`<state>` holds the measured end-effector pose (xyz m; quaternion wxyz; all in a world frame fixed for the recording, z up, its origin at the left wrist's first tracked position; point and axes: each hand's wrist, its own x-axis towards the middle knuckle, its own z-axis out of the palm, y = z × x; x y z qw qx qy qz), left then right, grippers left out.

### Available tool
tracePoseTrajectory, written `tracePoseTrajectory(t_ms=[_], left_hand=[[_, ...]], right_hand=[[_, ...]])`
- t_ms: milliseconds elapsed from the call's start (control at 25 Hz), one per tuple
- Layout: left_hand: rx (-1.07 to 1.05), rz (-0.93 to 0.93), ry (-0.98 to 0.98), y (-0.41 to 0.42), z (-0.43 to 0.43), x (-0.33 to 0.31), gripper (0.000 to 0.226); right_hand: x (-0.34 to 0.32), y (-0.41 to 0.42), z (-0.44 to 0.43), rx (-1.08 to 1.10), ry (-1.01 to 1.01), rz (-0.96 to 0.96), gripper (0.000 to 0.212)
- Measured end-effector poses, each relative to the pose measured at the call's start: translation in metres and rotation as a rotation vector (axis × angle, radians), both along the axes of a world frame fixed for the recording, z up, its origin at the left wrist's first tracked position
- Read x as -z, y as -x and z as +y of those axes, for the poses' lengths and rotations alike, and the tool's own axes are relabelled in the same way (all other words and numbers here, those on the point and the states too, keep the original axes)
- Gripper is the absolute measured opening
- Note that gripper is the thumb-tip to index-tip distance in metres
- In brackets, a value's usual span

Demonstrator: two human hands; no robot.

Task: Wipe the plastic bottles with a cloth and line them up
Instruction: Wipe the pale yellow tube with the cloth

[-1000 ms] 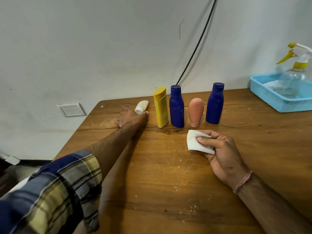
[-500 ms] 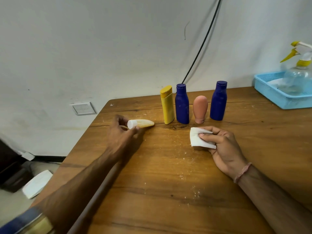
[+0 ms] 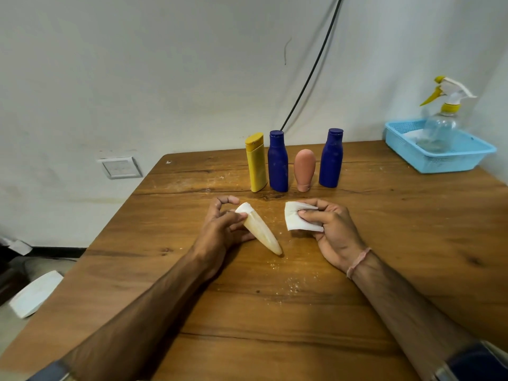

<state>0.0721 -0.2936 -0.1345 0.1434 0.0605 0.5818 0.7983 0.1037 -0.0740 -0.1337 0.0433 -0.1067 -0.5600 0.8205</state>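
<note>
My left hand (image 3: 220,229) grips a small cream tube bottle (image 3: 261,233) near its white cap, its tapered end pointing toward me over the wooden table (image 3: 275,312). A folded white cloth (image 3: 298,220) is pinched in my right hand (image 3: 334,231), just right of the tube. Behind them a row stands upright: a yellow bottle (image 3: 256,163), a dark blue bottle (image 3: 277,162), a pink bottle (image 3: 304,169) on its cap, and a second dark blue bottle (image 3: 331,159).
A light blue basket (image 3: 450,158) at the table's far right corner holds a clear spray bottle (image 3: 442,125) with a yellow trigger. A black cable (image 3: 313,61) runs down the wall behind the row. A wall socket (image 3: 120,167) sits left of the table.
My left hand has brought the cream tube from the far left of the row toward me and beside the cloth. The right hand with the cloth has stayed about where it was.
</note>
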Motion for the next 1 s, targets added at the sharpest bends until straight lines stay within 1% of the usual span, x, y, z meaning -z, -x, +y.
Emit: tracePoseTrajectory(t_ms=[80,120,160,240,280,320,400,480,520,560,640,720,840,880,920,1000], left_hand=[[0.005,0.035,0.097,0.002,0.015,0.0,0.026],[0.005,0.069,0.15,0.004,0.02,0.0,0.023],[0.012,0.099,0.173,0.006,0.023,0.0,0.022],[0.041,0.118,0.151,0.01,0.025,0.002,0.027],[0.061,0.108,0.122,0.012,0.024,0.004,0.031],[0.08,0.089,0.084,0.013,0.021,0.006,0.034],[0.1,0.07,0.007,0.012,0.015,0.01,0.037],[0.083,0.14,0.007,0.01,0.011,0.013,0.045],[0.06,0.205,0.065,0.008,0.01,0.014,0.048],[0.036,0.273,0.144,0.007,0.01,0.014,0.048],[0.003,0.368,0.288,0.004,0.012,0.014,0.045],[-0.004,0.398,0.39,0.001,0.015,0.014,0.042],[0.009,0.462,0.56,-0.002,0.018,0.014,0.037],[0.007,0.487,0.601,-0.003,0.018,0.014,0.036],[0.003,0.503,0.633,-0.003,0.018,0.014,0.036],[0.001,0.529,0.673,-0.004,0.017,0.015,0.035]], right_hand=[[-0.001,0.0,0.002,-0.015,0.009,-0.005,0.022],[-0.001,0.001,0.003,-0.017,0.003,-0.007,0.021],[-0.001,0.001,0.003,-0.004,-0.01,-0.008,0.021],[0.0,0.002,0.004,0.084,-0.068,0.004,0.022],[0.0,0.003,0.005,0.152,-0.16,0.037,0.023],[0.001,0.003,0.007,0.22,-0.32,0.099,0.024],[0.0,-0.002,0.009,0.315,-0.705,0.278,0.026],[-0.002,-0.009,0.009,0.383,-0.996,0.444,0.027],[-0.002,-0.011,0.008,0.399,-1.09,0.503,0.027],[-0.001,-0.014,0.008,0.397,-1.155,0.536,0.026],[0.003,-0.018,0.009,0.363,-1.238,0.541,0.026],[0.006,-0.02,0.015,0.329,-1.3,0.49,0.029],[0.008,-0.019,0.016,0.285,-1.378,0.36,0.03],[0.008,-0.019,0.01,0.254,-1.401,0.358,0.03],[0.008,-0.02,0.002,0.202,-1.423,0.392,0.031],[0.009,-0.024,-0.01,0.064,-1.475,0.528,0.033]])
